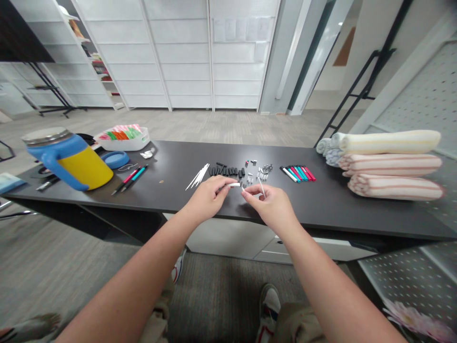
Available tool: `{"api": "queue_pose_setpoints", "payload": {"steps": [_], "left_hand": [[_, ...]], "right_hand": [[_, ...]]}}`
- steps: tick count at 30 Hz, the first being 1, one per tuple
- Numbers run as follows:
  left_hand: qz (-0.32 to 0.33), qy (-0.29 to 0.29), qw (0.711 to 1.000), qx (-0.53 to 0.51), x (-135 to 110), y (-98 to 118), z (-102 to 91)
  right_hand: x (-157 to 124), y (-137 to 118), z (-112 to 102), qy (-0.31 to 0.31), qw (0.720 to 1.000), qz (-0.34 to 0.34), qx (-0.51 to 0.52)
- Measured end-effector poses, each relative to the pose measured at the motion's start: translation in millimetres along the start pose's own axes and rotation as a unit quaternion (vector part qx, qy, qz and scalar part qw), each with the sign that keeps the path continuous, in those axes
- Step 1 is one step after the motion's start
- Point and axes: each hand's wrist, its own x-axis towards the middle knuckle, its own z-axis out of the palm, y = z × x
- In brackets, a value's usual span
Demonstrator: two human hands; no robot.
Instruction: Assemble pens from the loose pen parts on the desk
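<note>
My left hand (209, 195) is pinched on a short white pen barrel (233, 185) held just above the black table (178, 190). My right hand (269, 202) pinches a thin white refill (262, 186) a little to the right of the barrel's tip. Behind my hands lie a fan of white refills (197, 176), a row of small black pen parts (226, 170), small metal springs and clips (262, 170), and a row of finished pens (298, 173) in red, teal, black and white.
A blue and yellow jug (69, 159) lies on the left of the table, near a blue lid (114, 159), two pens (130, 178) and a white tray of coloured items (123, 137). Rolled striped towels (389, 162) are stacked at the right.
</note>
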Motion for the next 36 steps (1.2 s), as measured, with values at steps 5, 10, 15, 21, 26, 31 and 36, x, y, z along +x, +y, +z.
{"api": "queue_pose_setpoints", "payload": {"steps": [5, 10, 15, 21, 26, 31, 36], "left_hand": [[0.050, -0.005, 0.999, 0.022, 0.0, -0.3, 3.1], [0.086, -0.022, 0.993, 0.075, 0.7, -0.4, 1.5], [0.089, -0.003, 0.993, 0.083, -0.1, -4.9, 0.8], [0.100, -0.010, 0.990, 0.094, -0.1, -5.1, 2.9], [0.101, -0.019, 0.990, 0.099, -2.0, -3.5, 3.5], [0.090, -0.064, 0.989, 0.098, -3.2, -3.5, 4.2], [0.059, -0.084, 0.992, 0.068, -1.6, -0.2, 2.9]], "right_hand": [[-0.1, -1.6, 1.4, 0.007, 0.998, -0.043, -0.050], [-0.8, -1.7, 3.8, 0.023, 0.994, -0.073, -0.081], [-1.5, -0.2, 3.9, 0.035, 0.993, -0.078, -0.081], [-1.7, -0.5, 4.7, 0.030, 0.993, -0.082, -0.083], [-2.0, -1.7, 5.4, 0.028, 0.993, -0.080, -0.084], [-2.5, 0.2, 6.3, 0.028, 0.998, -0.040, -0.038], [-3.7, -1.3, 5.0, 0.039, 0.999, -0.020, -0.009]]}}
